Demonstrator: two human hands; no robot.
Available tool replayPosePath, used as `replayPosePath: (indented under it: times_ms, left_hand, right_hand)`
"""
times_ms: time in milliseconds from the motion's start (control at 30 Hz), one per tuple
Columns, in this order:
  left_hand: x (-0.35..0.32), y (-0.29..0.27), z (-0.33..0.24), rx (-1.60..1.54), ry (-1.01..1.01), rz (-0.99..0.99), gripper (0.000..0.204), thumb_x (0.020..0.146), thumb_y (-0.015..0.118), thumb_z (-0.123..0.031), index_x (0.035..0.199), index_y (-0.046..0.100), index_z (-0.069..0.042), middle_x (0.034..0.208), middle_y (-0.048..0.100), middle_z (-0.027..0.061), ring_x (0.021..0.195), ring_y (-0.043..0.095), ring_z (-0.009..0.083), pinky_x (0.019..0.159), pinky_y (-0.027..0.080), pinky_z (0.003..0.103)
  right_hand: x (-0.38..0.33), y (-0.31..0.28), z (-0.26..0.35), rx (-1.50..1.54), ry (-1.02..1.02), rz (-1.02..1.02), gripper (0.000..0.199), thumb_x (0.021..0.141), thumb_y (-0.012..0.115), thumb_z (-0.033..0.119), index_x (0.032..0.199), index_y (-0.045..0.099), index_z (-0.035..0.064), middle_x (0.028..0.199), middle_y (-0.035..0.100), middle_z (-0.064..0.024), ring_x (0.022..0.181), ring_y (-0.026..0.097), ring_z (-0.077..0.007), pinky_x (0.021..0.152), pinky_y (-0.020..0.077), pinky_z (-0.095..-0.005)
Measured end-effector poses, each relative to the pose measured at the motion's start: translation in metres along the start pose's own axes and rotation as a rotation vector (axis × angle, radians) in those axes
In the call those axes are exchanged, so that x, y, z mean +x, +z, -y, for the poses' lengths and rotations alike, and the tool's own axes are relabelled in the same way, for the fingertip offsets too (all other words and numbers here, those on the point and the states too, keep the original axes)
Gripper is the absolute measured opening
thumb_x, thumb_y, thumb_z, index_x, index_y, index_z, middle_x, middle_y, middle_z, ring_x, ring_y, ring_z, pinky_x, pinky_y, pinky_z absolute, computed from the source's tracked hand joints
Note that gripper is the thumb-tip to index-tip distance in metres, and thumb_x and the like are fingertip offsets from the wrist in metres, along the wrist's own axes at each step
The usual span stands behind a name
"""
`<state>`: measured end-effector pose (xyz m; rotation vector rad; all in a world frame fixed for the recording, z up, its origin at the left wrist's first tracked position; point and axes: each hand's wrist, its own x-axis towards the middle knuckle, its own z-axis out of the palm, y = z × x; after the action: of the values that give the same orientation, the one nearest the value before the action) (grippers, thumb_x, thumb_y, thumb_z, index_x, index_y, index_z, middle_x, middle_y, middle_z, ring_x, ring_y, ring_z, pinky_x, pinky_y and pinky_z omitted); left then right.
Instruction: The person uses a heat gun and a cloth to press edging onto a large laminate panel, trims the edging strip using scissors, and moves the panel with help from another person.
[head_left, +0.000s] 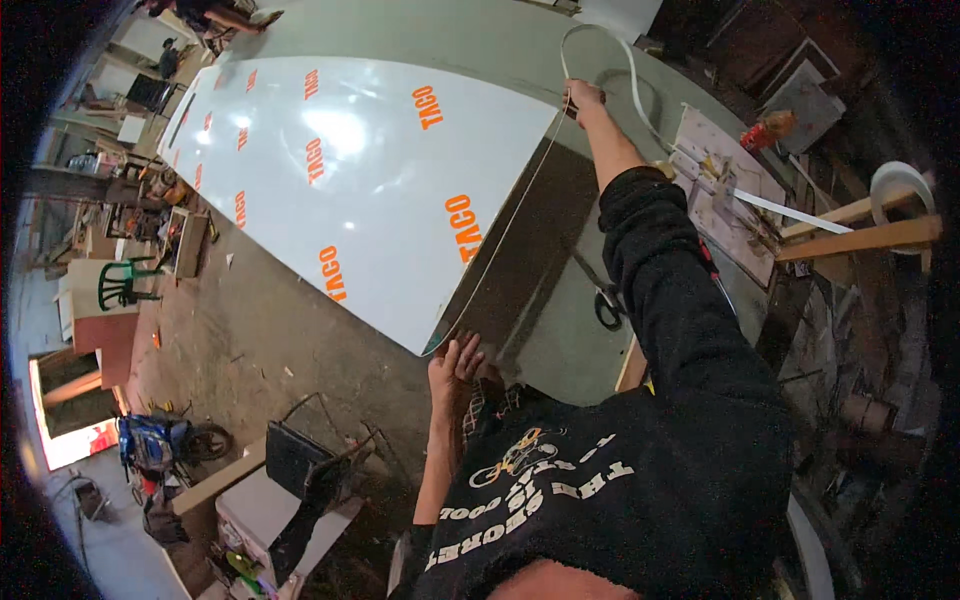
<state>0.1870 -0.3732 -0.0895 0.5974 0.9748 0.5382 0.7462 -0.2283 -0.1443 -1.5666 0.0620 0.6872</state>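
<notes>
In the head view, the left hand [455, 365] presses spread fingers on the near corner, at six o'clock, of the large glossy white laminated board [350, 170] on the grey table [570, 350], apparently steadying it, while the right hand [583, 97], at one o'clock, pinches the thin white edge strip [510, 225] taut along its edge.

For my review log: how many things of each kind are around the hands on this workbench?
White glossy panel: 1
White edge strip: 1
Scissors: 1
Tape roll: 1
Wooden battens: 2
Total: 6
</notes>
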Motion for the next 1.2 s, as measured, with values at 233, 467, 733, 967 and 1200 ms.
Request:
replayPosePath:
  times_ms: [233,467,733,967,1200]
  left_hand:
    - [-0.011,-0.024,-0.016,0.477,-0.068,0.168,0.044,0.090,0.065,-0.024,0.119,0.054,0.006,0.110,0.063,0.0152,0.102,0.062,0.0227,0.084,0.052,0.034]
    - [-0.012,-0.025,-0.042,0.821,-0.125,0.470,0.028,0.088,0.067,-0.020,0.107,0.064,0.001,0.099,0.066,0.0080,0.088,0.061,0.0143,0.079,0.050,0.031]
    - [0.054,0.097,-0.100,0.914,0.189,0.562,0.040,0.087,0.068,-0.024,0.115,0.058,0.002,0.105,0.065,0.0116,0.099,0.061,0.0186,0.085,0.050,0.031]
    - [0.206,0.271,-0.073,1.257,1.109,0.606,0.043,0.083,0.070,-0.027,0.116,0.059,-0.002,0.109,0.063,0.0163,0.100,0.060,0.0301,0.088,0.047,0.041]
    - [0.278,0.316,-0.080,1.606,1.241,0.413,0.033,0.076,0.070,-0.027,0.100,0.066,-0.006,0.110,0.063,0.0154,0.102,0.058,0.0351,0.091,0.043,0.044]
  right_hand:
    - [-0.001,0.022,-0.008,-0.119,-0.075,0.090,0.018,0.089,0.061,0.018,0.096,0.059,0.0016,0.082,0.060,-0.0082,0.068,0.058,-0.0168,0.059,0.0497,-0.0315]
    - [0.010,-0.007,-0.009,-0.014,-0.061,0.117,0.016,0.086,0.059,0.022,0.090,0.058,0.0063,0.077,0.061,-0.0070,0.066,0.056,-0.0167,0.060,0.0446,-0.0386]
    - [-0.007,0.008,0.001,-0.117,-0.171,0.053,0.013,0.087,0.063,0.013,0.088,0.060,0.0007,0.072,0.060,-0.0086,0.063,0.060,-0.0167,0.054,0.0492,-0.0307]
    - [0.027,-0.052,0.010,-0.101,-0.145,-0.175,0.014,0.085,0.063,0.016,0.081,0.061,0.0019,0.070,0.060,-0.0058,0.062,0.059,-0.0151,0.055,0.0477,-0.0328]
    - [-0.020,-0.002,0.004,0.105,-0.320,-0.186,0.040,0.074,0.068,0.025,0.106,0.063,0.0009,0.100,0.065,-0.0154,0.094,0.063,-0.0264,0.083,0.0484,-0.0357]
